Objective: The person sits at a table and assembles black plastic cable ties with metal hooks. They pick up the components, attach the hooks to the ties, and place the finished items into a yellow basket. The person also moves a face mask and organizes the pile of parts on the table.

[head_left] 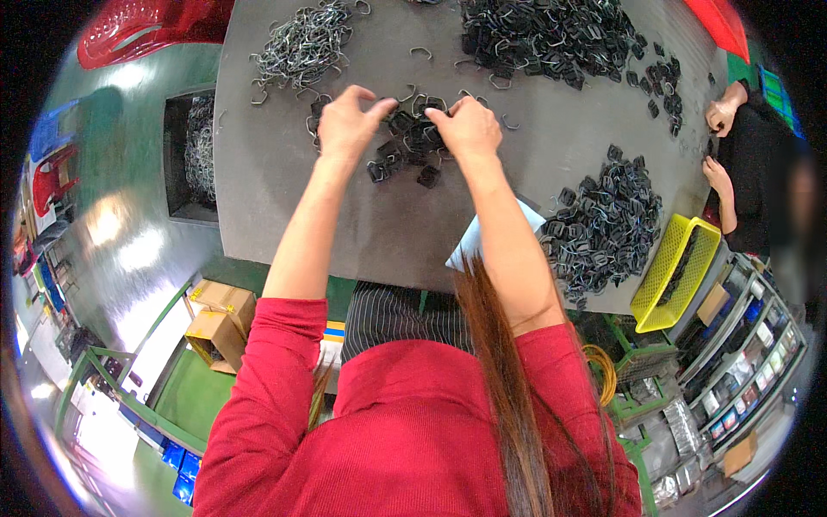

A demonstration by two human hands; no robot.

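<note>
Above the table (267, 189), my left hand (346, 125) has its fingers curled and its thumb reaching toward a small cluster of black plastic pieces with wire hooks (417, 138). Across that cluster, my right hand (470, 129) is bent inward, thumb and forefinger near its edge. Whatever the fingertips pinch is too small and dark to name. Left of my left hand's fingers lie a few more dark pieces. A heap of bare metal hooks (306, 47) lies at the far left, and a large heap of black pieces (551, 39) at the far right.
Another heap of black pieces with hooks (607, 224) lies right of a pale blue sheet (469, 243) under my right forearm. A yellow basket (646, 312) stands at the right edge, near a co-worker's hands (722, 116). A black bin (175, 155) of metal hooks adjoins the left edge.
</note>
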